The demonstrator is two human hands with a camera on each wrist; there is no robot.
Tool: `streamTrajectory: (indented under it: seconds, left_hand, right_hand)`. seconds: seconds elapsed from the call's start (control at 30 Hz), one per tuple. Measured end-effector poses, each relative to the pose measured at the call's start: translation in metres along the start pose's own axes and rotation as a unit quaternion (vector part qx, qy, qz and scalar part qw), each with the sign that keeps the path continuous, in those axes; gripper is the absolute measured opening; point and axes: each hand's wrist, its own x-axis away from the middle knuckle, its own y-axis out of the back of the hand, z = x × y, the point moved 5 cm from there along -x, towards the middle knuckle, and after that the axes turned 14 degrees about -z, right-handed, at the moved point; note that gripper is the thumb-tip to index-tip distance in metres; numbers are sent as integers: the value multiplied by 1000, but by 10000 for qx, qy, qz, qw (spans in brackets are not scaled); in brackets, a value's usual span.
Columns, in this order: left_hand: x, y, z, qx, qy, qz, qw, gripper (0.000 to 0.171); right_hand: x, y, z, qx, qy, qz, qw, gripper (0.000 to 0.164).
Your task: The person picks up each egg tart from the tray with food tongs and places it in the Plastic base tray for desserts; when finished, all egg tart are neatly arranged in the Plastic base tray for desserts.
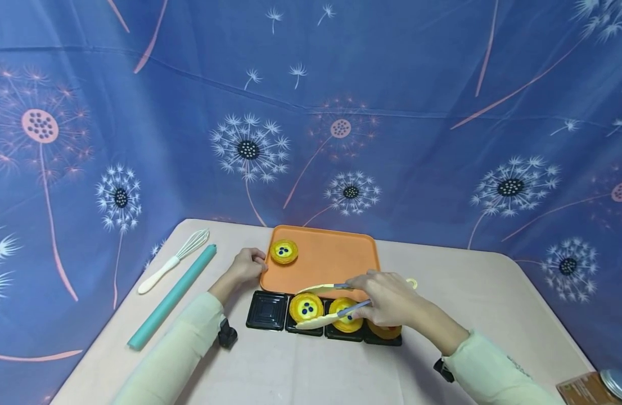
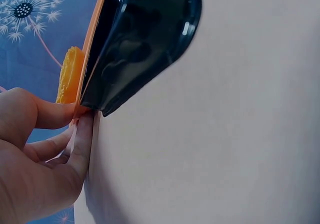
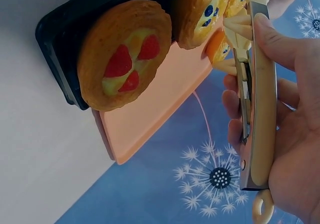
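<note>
My left hand [image 1: 247, 264] pinches the left edge of the orange tray [image 1: 336, 256], thumb above and fingers beneath in the left wrist view. A blueberry tart [image 1: 284, 252] lies in that tray's left corner. With my right hand [image 1: 389, 295] I grip cream-and-grey tongs [image 3: 262, 99]. Their spread tips lie on either side of another blueberry tart [image 1: 307, 307], which sits in a black square container; whether they touch it I cannot tell. Just right of it, a third blueberry tart [image 1: 348, 323] is partly behind the tongs. A strawberry-topped tart [image 3: 125, 59] fills the rightmost container, mostly under my right hand in the head view.
The leftmost black container [image 1: 267, 310] shows its bare bottom. To the left lie a white-handled whisk [image 1: 174, 261] and a teal rolling pin [image 1: 174, 295]. A jar with a silver lid [image 1: 591, 388] is at the lower right. Blue dandelion-print cloth [image 1: 417, 169] hangs behind the table.
</note>
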Motion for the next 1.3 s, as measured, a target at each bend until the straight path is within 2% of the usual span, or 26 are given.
streamTrajectory:
  seconds: [0.17, 0.4, 0.57, 0.73, 1.0, 1.13, 1.3]
  left_hand:
    - [4, 1, -3, 59, -135, 20, 9999, 19]
    - [-1, -1, 0, 80, -67, 9, 9999, 21]
    - [-1, 0, 2, -98, 20, -15, 9999, 20]
    - [-1, 0, 2, -86, 70, 8, 9999, 20]
    - [-1, -2, 1, -87, 50, -24, 9999, 20]
    - [0, -2, 1, -130, 57, -18, 9999, 21]
    - [1, -1, -2, -173, 97, 4, 9998, 23]
  right_hand:
    - [1, 2, 1, -173, -114, 94, 9997, 64]
    - [3, 7, -3, -558, -389, 254, 9974, 80]
    - [4, 8, -5, -656, -448, 180, 9967, 82]
    - [2, 13, -8, -709, -547, 13, 9960, 81]
    - [-13, 20, -23, -822, -605, -389, 9940, 83]
    - [-23, 14, -30, -755, -766, -535, 9928, 83]
    - [-40, 3, -39, -740, -1001, -518, 9909, 83]
